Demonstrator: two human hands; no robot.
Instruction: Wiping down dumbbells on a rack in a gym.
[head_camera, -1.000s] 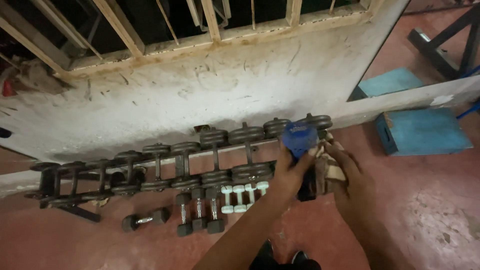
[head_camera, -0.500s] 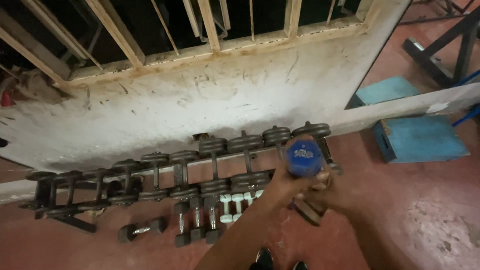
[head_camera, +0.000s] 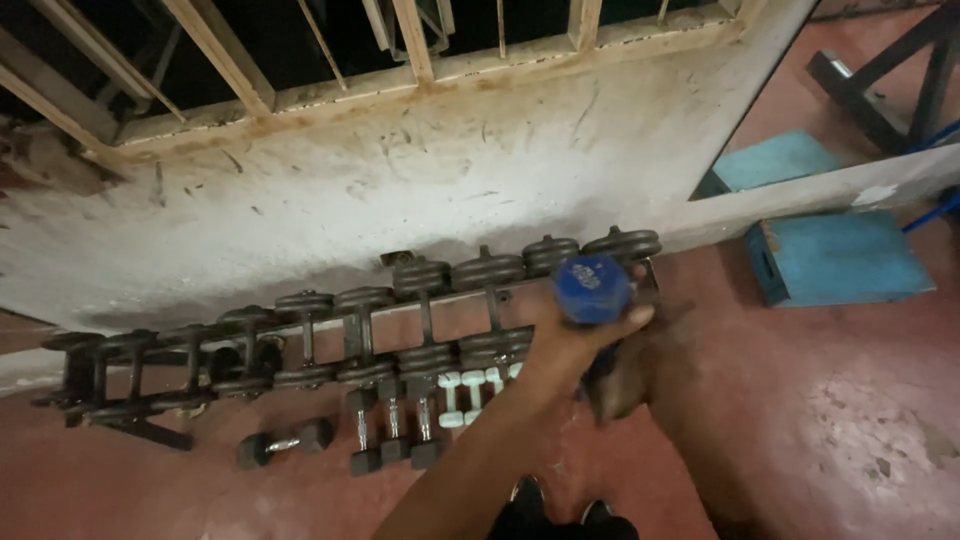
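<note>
Head view: left hand (head_camera: 560, 345) is clenched around the handle of a blue dumbbell (head_camera: 592, 288), its round blue end facing up toward the camera, held in the air just in front of the right end of the dumbbell rack (head_camera: 400, 320). Right hand (head_camera: 630, 375) sits close beside and below the left hand, motion-blurred; cannot tell whether it grips the lower end of the dumbbell or only hovers under it. Beyond the left hand, black plate dumbbells (head_camera: 490, 270) fill the rack's two rows against the stained white wall (head_camera: 400, 190). Below and to the left of the hand, small white dumbbells (head_camera: 470, 385) and several dark ones stand on the red floor (head_camera: 800, 440); one loose black dumbbell (head_camera: 285, 442) lies further left. A blue box (head_camera: 835, 260) rests well to the right. Judged step: the blue weight is in carry, off the rack and off the floor. A next move would call for a steady two-handed hold and clearance from the rack's end plates.
</note>
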